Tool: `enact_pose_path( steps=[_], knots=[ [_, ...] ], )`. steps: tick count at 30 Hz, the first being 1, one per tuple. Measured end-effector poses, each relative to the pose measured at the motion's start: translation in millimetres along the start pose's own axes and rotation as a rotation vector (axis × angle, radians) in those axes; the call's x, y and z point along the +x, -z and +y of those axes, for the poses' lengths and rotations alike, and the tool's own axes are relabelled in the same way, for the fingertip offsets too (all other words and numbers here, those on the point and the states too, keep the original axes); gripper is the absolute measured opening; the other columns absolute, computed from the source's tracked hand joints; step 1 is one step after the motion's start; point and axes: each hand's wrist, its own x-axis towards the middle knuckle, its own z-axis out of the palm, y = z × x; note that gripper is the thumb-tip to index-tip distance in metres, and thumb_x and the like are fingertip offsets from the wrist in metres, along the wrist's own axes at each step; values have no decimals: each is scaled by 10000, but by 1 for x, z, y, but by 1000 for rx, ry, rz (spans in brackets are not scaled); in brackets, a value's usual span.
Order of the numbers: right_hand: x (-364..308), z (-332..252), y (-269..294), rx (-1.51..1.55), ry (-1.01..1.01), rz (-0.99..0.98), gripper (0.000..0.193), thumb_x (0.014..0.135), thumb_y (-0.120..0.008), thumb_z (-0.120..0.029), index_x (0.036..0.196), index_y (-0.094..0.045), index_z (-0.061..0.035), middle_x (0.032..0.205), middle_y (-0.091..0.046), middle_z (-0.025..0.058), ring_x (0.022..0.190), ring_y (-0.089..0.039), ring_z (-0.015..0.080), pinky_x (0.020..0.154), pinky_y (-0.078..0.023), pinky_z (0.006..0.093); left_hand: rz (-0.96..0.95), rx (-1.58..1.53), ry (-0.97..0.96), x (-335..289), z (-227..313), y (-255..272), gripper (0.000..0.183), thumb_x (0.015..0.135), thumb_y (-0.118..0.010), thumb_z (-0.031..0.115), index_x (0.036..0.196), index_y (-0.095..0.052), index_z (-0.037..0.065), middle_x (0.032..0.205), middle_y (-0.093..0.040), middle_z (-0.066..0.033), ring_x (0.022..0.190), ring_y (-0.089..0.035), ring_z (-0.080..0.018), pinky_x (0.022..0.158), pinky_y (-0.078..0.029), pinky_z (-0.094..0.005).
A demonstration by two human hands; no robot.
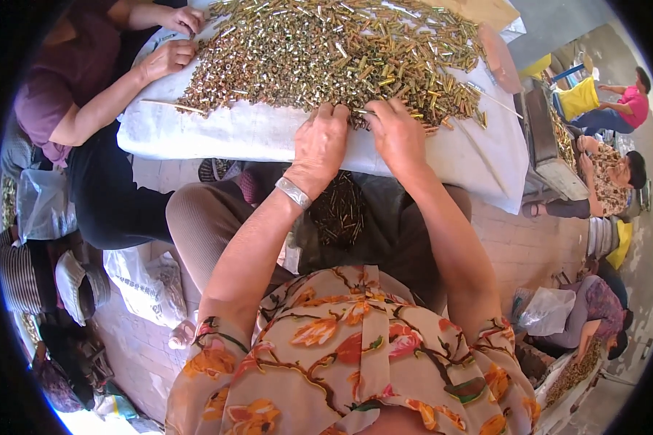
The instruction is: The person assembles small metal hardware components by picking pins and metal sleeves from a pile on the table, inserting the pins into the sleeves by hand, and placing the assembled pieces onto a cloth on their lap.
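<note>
A wide heap of small brass-coloured metal parts (283, 65) covers the far part of the white-sheeted table (174, 138). Short, nut-like or sleeve-like pieces lie mostly on its left, longer bolt-like pieces on its right. At the heap's near edge, my left hand (322, 143) is closed, its fingers curled down among the parts. Close on its right is my right hand (400, 139), thumb and fingers pinched together. A thin silvery piece (361, 112) shows between the two hands, at the right fingertips. What lies inside each grip is too small and hidden to name.
A co-worker's hands (168, 59) work at the heap's left edge. Thin sticks (173, 106) lie on the sheet. A dark container of metal pieces (339, 210) sits between my knees. White bags (146, 284) stand on the floor at left; other people (608, 170) sit at right.
</note>
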Motion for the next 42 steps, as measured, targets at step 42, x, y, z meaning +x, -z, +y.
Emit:
enact_pose_path(
  steps=[42],
  knots=[
    [-90, -78, 100, 857, -315, -231, 148, 909, -581, -45, 1042, -633, -9, 847, -631, 61, 686, -565, 94, 613, -463, 234, -199, -1624, 510, -113, 52, 92, 183, 923, -570, 42, 1093, -595, -22, 1001, -668, -100, 921, -665, -180, 846, -544, -289]
  ],
)
